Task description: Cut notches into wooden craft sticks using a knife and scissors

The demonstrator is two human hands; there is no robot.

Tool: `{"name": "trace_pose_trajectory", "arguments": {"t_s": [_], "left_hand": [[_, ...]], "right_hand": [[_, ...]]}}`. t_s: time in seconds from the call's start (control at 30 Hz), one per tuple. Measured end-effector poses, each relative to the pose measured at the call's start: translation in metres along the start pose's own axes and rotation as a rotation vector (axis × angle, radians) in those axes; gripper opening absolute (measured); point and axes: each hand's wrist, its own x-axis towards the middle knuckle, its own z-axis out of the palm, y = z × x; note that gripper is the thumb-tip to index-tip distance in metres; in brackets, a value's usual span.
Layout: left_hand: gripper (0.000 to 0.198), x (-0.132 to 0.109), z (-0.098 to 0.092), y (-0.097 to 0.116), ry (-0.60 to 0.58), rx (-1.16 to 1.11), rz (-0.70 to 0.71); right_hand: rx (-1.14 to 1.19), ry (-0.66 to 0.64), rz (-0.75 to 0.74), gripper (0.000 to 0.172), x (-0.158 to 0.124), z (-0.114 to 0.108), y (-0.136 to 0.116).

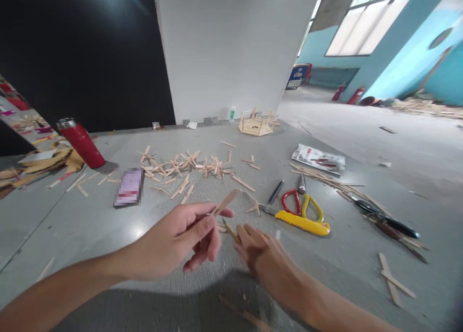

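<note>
My left hand [195, 235] is closed around a flat wooden craft stick [227, 201], pinched between thumb and fingers and pointing up to the right. Just right of it, my right hand [258, 250] is low over the table with its fingers curled round a thin yellowish tool [233, 233]. That tool's narrow dark tip points toward my left hand, and my fingers hide the rest, so its kind is unclear. Beyond my right hand lie a yellow utility knife [302, 223] and pliers with one red and one yellow handle [292, 202].
Loose craft sticks [188, 163] are strewn across the middle. A phone [129, 187] and a red flask [81, 144] stand left. Farther back sits a small stick-built frame [256, 124]. On the right are a white packet [318, 159], long thin sticks and dark-handled tools [387, 218].
</note>
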Motion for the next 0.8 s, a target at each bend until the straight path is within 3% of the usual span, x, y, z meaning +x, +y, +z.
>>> {"name": "trace_pose_trajectory", "arguments": {"t_s": [0.2,0.33,0.47,0.6,0.8], "left_hand": [[0.040,-0.003,0.003,-0.001,-0.011,0.052,0.008],[0.040,-0.003,0.003,-0.002,0.004,0.067,-0.022],[0.042,-0.002,0.003,-0.007,0.111,0.103,-0.031],[0.045,-0.001,0.002,-0.012,0.214,0.148,-0.010],[0.030,-0.003,0.007,-0.010,0.172,0.047,0.092]], "right_hand": [[0.133,0.070,-0.017,0.022,0.002,-0.005,0.001],[0.218,0.385,0.016,0.016,0.004,-0.021,0.000],[0.227,0.657,0.025,0.011,0.001,-0.038,-0.004],[0.210,0.717,-0.013,0.015,-0.003,-0.043,-0.008],[0.076,0.759,-0.183,0.020,-0.009,-0.034,-0.010]]}}
